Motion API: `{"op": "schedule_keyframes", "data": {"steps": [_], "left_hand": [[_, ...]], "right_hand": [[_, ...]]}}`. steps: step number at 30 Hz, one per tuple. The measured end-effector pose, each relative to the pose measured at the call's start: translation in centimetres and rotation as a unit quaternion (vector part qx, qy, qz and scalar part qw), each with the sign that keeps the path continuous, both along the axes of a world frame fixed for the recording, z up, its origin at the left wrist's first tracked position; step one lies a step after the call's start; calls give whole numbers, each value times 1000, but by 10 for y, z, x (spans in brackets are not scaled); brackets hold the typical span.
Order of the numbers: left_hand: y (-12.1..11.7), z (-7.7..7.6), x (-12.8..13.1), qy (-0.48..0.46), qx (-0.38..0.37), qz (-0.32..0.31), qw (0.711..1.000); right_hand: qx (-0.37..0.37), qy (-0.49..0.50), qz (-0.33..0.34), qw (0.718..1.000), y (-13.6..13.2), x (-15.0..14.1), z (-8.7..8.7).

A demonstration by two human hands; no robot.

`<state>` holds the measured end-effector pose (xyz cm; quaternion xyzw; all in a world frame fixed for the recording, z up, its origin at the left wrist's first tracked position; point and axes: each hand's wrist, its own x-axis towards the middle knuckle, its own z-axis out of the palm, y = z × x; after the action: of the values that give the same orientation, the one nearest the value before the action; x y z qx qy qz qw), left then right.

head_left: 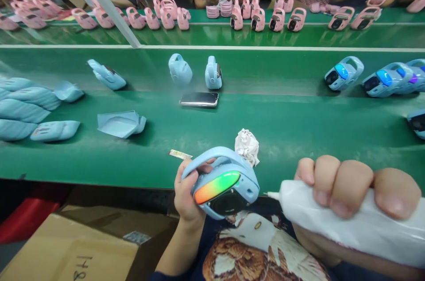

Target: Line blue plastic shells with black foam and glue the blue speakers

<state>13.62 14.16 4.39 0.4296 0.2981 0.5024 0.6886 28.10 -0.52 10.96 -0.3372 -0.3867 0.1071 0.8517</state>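
My left hand [184, 192] is closed round a light blue handled device [223, 183] with a rainbow-lit strip on its face, held just off the near edge of the green conveyor belt [285, 126]. My right hand [348, 186] is wrapped round a white squeeze tube [358, 225] whose thin nozzle points left toward the device. A crumpled white wad [247, 145] lies on the belt just behind the device.
A phone [199, 99] lies flat mid-belt, with two blue units [195, 72] behind it. Blue shells and parts pile at the left [26, 108]; finished blue units sit at the right [381, 78]. Pink units line the far belt, where other people work. A cardboard box [69, 250] stands below left.
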Motion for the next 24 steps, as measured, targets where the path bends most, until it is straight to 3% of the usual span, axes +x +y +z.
{"op": "schedule_keyframes", "data": {"steps": [2,9,15,21,23,24], "left_hand": [[-7,2,0,-1,-16,-23,1000],[-17,5,2,-2,-8,-46,999],[-21,8,2,-8,-26,-56,998],[-20,9,3,12,-25,-49,998],[-19,11,5,19,-45,-49,998],[-19,12,6,19,-67,-51,996]], "right_hand": [[48,-33,41,997,6,1,5],[9,-63,89,994,3,6,15],[11,-25,50,998,4,-2,13],[23,15,72,997,0,-16,13],[51,53,21,997,-3,-24,12],[30,63,-16,997,-5,-26,9]]}}
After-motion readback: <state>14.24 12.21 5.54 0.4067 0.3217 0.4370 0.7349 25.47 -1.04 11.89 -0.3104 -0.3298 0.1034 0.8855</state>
